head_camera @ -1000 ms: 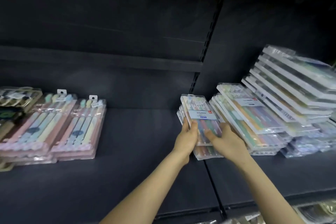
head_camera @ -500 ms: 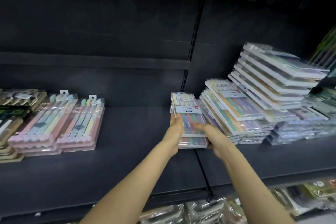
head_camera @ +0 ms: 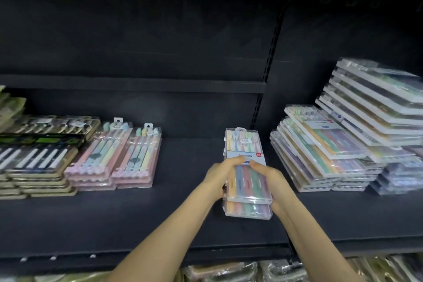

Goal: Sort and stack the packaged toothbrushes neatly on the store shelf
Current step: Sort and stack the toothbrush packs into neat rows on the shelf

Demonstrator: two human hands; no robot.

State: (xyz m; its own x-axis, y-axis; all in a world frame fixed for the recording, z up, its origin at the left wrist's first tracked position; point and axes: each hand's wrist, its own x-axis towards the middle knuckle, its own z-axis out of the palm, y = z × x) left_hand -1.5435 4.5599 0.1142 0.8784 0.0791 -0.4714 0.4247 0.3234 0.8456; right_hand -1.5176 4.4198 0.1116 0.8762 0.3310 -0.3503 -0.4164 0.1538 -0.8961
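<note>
A small stack of clear toothbrush packs (head_camera: 246, 144) with pastel brushes lies on the dark shelf (head_camera: 183, 220) near the middle upright. My left hand (head_camera: 220, 175) grips the stack's left edge, thumb curled over the top pack. My right hand (head_camera: 271, 177) holds the right edge, fingers over the top. To the right, a leaning pile of similar clear packs (head_camera: 320, 151) rests against a taller tilted pile of white-edged packs (head_camera: 375, 103).
Two pink toothbrush pack stacks (head_camera: 119, 160) sit at the left, beside dark and tan packs (head_camera: 34, 160) at the far left. Bare shelf lies between the pink stacks and my hands. Wrapped goods (head_camera: 229, 272) fill the shelf below.
My view has shifted left and down. Both hands have drawn the small stack left, away from the leaning pile, and squared it up; my thumbs now meet over the top pack.
</note>
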